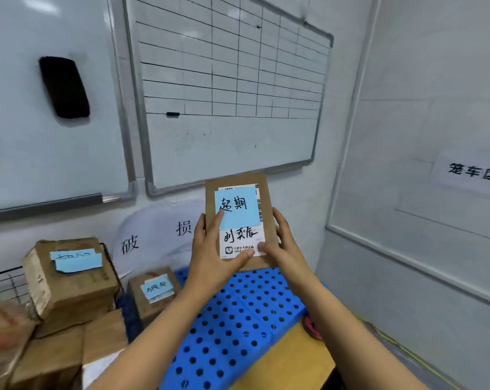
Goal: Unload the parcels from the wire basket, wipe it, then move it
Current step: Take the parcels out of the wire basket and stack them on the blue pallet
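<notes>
1. Wire basket: black grid, only part of it in view at the far left edge, beside the piled cartons.
2. Piled cartons: brown, lower left. The top carton is worn and tilted, with a blue note on its upper face. Whether it sits inside the basket cannot be told.
3. Small carton: brown with a blue handwritten note, standing at the left end of the blue perforated platform.
4. Left hand: grasps the flat parcel at its left edge. One fingertip rests on the lower left corner of the blue sticky note. The thumb lies across the bottom of the white label.
5. Flat parcel: brown card, held above the far end of the platform and in front of the wall. Long axis upright, labelled face toward the camera, top edge just below the gridded whiteboard.
6. Right hand: clasps the parcel's right edge. The fingers run up along the side and the thumb presses the front at the label's lower right corner.
7. Wall sign: white paper with black characters, far right.
</notes>
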